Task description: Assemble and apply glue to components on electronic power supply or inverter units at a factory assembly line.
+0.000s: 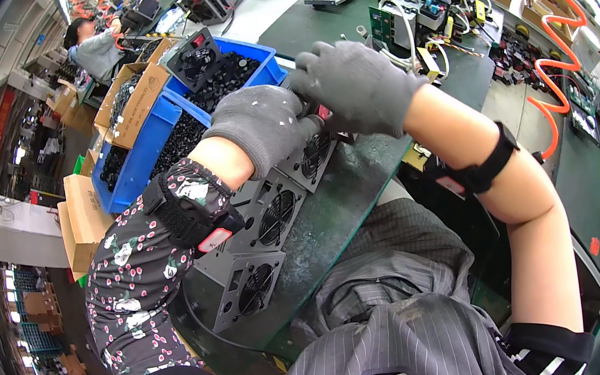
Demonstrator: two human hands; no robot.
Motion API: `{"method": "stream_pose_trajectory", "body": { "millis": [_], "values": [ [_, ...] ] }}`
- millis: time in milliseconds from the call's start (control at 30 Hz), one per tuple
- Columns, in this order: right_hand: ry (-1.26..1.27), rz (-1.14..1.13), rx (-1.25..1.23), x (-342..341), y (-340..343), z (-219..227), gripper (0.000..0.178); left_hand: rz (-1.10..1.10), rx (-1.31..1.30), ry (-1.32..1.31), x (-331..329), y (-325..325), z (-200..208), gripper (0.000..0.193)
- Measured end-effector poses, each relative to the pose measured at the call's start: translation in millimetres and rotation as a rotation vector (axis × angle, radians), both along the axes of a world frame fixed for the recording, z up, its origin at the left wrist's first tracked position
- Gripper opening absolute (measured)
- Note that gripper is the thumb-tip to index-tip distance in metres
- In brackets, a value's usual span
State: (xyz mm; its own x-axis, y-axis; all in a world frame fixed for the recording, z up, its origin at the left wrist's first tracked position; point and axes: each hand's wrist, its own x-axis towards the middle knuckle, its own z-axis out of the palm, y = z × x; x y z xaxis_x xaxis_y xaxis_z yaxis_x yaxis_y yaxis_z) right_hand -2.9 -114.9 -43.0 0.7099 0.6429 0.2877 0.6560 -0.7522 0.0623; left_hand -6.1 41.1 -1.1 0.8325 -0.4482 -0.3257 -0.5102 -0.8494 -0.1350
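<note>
Both my hands wear grey knit gloves and meet over the far part of the green bench. My left hand [260, 120] is closed, its fingertips against a small part with a red face [323, 112]. My right hand [356, 87] is closed right beside it, fingers curled down; what they grip is hidden. Beneath and nearer me, grey metal panels with black fans lie in a row: one fan panel [309, 161] partly under my hands, a middle one [273, 214], and a near one [251, 290]. Another fan panel [195, 61] leans upright in a blue bin.
Blue bins [262, 55] of small black parts stand at the left with an open cardboard box [131, 104]. Circuit boards with cables [407, 19] cover the far right. An orange coiled hose [558, 28] hangs at the right. Another person [97, 51] sits at the far left.
</note>
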Motion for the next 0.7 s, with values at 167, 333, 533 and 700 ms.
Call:
{"method": "stream_pose_trajectory", "body": {
  "millis": [167,333,533,700],
  "values": [
    [0.173,0.233,-0.181,36.8,-0.9,4.4,0.062,-0.082,-0.137,-0.035,4.4,7.3,-9.2,0.043],
    [0.344,0.091,-0.257,42.9,16.9,7.0,0.061,-0.039,-0.130,0.009,2.5,10.8,-7.3,0.042],
    [0.271,0.038,-0.329,44.5,13.6,16.5,0.049,-0.086,-0.076,-0.170,4.4,8.3,-18.0,0.038],
    [0.314,0.181,-0.281,44.5,17.1,27.4,0.041,-0.046,0.030,-0.103,2.9,-5.5,-5.7,0.035]
  ]
}}
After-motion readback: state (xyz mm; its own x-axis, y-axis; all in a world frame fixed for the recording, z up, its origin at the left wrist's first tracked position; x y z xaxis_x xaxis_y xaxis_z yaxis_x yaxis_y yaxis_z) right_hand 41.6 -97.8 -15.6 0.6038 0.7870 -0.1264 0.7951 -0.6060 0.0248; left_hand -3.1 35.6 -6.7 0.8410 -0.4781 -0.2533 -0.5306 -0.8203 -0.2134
